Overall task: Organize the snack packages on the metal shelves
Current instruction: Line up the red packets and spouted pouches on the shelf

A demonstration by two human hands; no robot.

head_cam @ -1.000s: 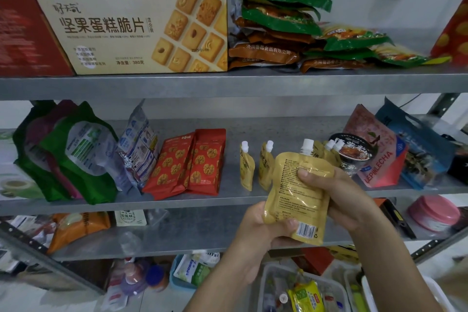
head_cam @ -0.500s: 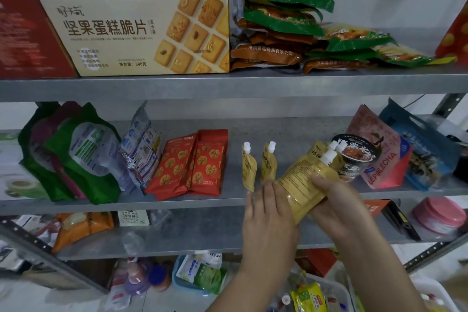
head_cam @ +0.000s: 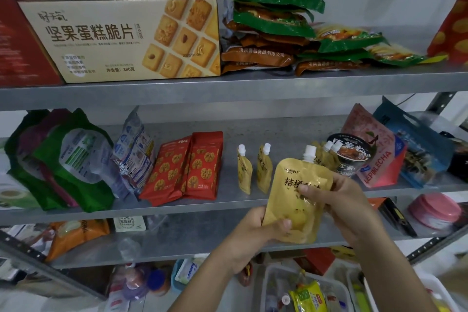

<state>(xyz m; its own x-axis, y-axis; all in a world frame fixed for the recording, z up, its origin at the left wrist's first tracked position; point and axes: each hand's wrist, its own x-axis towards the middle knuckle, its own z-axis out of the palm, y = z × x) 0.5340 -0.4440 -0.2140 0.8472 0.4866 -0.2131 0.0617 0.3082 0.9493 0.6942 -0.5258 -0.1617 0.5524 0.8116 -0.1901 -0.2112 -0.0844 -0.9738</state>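
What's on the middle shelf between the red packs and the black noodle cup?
In the head view, two small yellow spout pouches stand there, with more beside the cup, partly hidden by the held pouch.

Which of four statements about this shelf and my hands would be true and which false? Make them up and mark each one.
1. The left hand and the right hand both hold the yellow spout pouch. True.
2. Two small yellow pouches stand upright on the middle shelf. True.
3. The biscuit box sits on the middle shelf. False: it is on the top shelf.
4. The red packs lie right of the black cup. False: they lie to its left.
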